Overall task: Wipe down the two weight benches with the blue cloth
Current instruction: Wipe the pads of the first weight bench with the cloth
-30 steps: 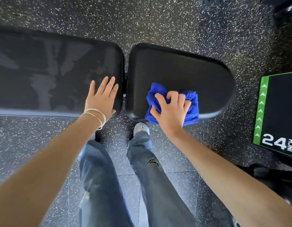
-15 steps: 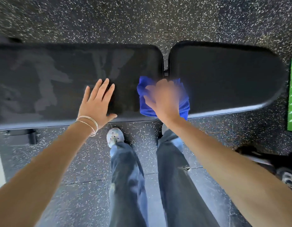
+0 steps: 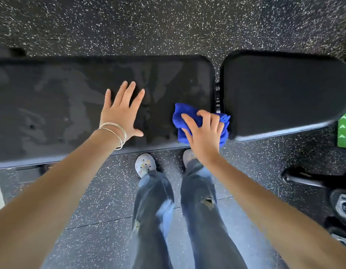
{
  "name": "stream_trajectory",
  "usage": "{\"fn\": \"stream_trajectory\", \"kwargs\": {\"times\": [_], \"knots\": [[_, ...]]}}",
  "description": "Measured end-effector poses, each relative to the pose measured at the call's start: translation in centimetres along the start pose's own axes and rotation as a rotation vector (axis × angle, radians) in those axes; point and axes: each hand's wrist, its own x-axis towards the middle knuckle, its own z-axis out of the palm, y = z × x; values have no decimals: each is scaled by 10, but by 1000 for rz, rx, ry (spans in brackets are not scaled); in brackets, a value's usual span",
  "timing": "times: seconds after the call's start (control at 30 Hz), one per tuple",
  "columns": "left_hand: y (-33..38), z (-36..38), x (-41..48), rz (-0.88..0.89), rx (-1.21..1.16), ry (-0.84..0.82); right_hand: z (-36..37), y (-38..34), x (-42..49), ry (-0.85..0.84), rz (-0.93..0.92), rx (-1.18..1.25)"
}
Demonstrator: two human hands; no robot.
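A blue cloth point(image 3: 180, 115) on a black weight bench point(image 3: 42, 105).
The right hand point(image 3: 204, 133) has its grip curled around the bunched cloth where the long pad point(image 3: 168, 78) meets the seat pad point(image 3: 284, 94); the left hand point(image 3: 120, 115) lies flat, fingers spread.

The person is wearing several thin silver bangles point(image 3: 117, 135) on the wrist, at 6 o'clock from the left hand point(image 3: 120, 113). Faded blue jeans point(image 3: 154, 210) are covering both legs, fraying into rips point(image 3: 206, 202) near the knees. At their 12 o'clock end, grey clogs point(image 3: 145, 165) dotted with small coloured charms are showing.
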Motion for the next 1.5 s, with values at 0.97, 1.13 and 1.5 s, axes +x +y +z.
{"fn": "stream_trajectory", "kwargs": {"times": [0.97, 1.13, 1.5], "knots": [[19, -8, 2, -96, 194, -136, -19, 15, 74, 4, -249, -61], [19, -6, 2, -87, 201, -140, -35, 5, 181, -92, -84, -86], [9, -7, 1, -36, 89, -116, -17, -22, 54, -30, 10, 142]]}}
